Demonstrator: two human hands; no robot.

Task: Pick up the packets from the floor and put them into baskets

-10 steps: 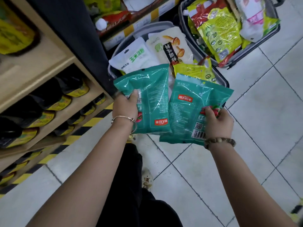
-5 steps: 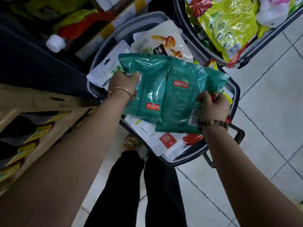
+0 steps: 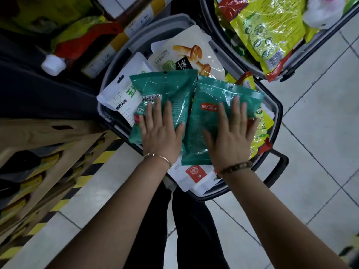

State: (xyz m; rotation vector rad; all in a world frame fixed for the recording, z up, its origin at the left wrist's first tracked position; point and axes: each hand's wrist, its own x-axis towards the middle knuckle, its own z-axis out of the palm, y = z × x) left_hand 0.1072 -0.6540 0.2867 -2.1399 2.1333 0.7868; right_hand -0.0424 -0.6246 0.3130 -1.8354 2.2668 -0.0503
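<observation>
Pressed green packets point(image 3: 171, 94) into the basket point(image 3: 174, 17), left hand point(image 3: 161, 133) and right hand point(image 3: 231, 136) flat, fingers straight and released; next probably needed lifting off, fetching more.

The grey plastic basket point(image 3: 174, 17) is filled to its rim, and two teal foil packets point(image 3: 176, 94) are laid across the top. Passage on the left is blocked by a wooden shelf unit point(image 3: 48, 136), and at the far right by a second packed grey basket point(image 3: 320, 45). Pale tiled floor point(image 3: 320, 142) is left open on the right.
</observation>
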